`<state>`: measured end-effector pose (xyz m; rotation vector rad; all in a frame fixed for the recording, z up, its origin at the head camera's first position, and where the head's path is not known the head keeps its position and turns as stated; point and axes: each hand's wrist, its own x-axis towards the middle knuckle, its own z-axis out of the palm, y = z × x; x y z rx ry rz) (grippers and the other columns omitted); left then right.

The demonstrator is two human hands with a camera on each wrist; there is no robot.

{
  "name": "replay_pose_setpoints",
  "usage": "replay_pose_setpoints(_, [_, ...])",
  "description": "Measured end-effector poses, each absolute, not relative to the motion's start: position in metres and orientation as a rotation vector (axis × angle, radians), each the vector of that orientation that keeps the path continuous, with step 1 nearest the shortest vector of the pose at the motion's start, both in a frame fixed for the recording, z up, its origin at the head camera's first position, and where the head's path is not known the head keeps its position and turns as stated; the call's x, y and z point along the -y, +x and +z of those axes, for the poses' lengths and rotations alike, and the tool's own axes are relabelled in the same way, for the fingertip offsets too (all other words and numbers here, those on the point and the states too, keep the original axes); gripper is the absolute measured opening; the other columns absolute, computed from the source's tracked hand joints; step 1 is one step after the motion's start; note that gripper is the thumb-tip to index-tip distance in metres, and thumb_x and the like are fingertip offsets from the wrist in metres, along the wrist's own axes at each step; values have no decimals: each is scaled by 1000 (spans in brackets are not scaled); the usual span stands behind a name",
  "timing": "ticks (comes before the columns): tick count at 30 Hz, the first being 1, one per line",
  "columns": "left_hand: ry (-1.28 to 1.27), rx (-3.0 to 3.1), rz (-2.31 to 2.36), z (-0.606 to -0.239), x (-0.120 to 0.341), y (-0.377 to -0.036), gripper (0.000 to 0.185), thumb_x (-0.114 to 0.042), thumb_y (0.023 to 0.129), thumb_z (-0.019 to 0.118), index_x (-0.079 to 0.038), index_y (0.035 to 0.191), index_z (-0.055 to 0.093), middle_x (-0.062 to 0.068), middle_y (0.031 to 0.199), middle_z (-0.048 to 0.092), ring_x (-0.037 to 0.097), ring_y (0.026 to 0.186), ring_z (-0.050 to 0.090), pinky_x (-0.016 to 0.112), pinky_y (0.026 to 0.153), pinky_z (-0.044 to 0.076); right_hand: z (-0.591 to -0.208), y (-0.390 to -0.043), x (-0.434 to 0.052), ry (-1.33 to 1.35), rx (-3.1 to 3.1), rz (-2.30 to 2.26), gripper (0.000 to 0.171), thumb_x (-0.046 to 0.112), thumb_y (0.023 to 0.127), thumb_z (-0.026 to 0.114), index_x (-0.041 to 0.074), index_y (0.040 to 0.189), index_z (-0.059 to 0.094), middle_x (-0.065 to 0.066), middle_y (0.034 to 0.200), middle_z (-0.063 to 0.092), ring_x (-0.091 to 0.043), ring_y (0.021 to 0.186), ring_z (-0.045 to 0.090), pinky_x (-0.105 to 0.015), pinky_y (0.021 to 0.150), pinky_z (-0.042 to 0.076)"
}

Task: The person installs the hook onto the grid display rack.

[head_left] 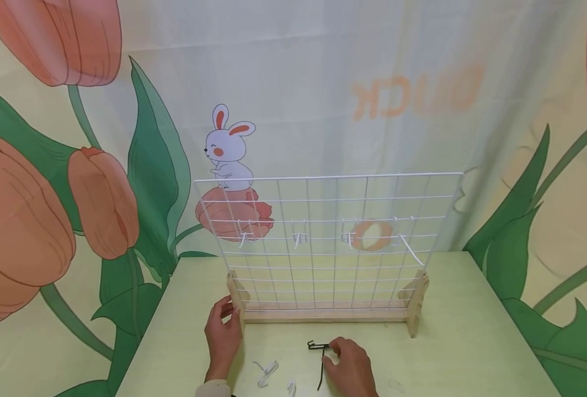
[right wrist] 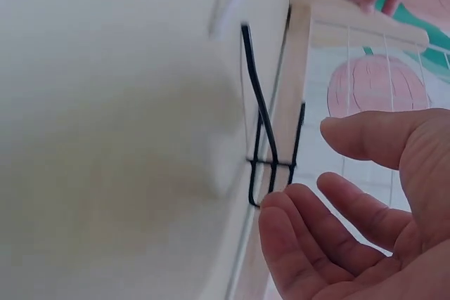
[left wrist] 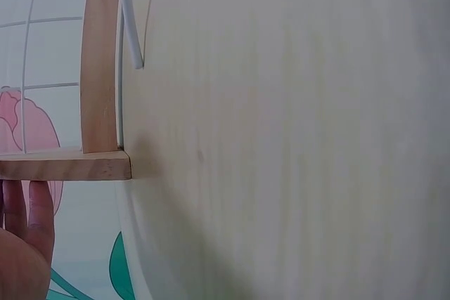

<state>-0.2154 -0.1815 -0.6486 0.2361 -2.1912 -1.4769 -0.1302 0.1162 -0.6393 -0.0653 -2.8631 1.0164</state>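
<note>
A person's left hand [head_left: 222, 331] grips the wooden foot [head_left: 235, 300] of the wire grid rack [head_left: 323, 242] while the right hand [head_left: 349, 364], fingers apart and relaxed, reaches the black hook [head_left: 318, 353] on the desk [head_left: 472, 342], apparently about to pinch it.

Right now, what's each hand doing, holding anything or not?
Left hand: fingers curled on the wooden foot of the white wire grid rack.
Right hand: open, fingers at the black wire hook, not gripping it.
</note>
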Motion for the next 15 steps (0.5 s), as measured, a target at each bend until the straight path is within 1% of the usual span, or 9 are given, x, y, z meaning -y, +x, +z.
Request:
replay_pose_setpoints(1, [239,2192,-1477,-649,182,-215,37,-1,97,74,-11,132,67,9,113,72,23,107,70,17,80,59,-640,-129,-113,-72,2875,1029,25,23,82,90,13,99,74,5,84,64,-9,75,55,-33,69,49])
replay_pose_setpoints(9, [241,2191,-1452,-650,181,-216,37,-1,97,73,-10,132,67,10,114,72,25,107,71,21,81,61,-649,-127,-97,-48,2981,1094,23,19,81,90,10,96,73,4,80,63,-11,70,55,-36,65,50])
replay_pose_setpoints(15, [234,2179,-1449,-651,181,-216,37,0,96,74,-11,131,68,9,113,72,26,106,71,18,80,60,-649,-128,-95,-55,3025,1110,18,14,82,87,9,94,74,3,80,64,-14,71,57,-39,66,52])
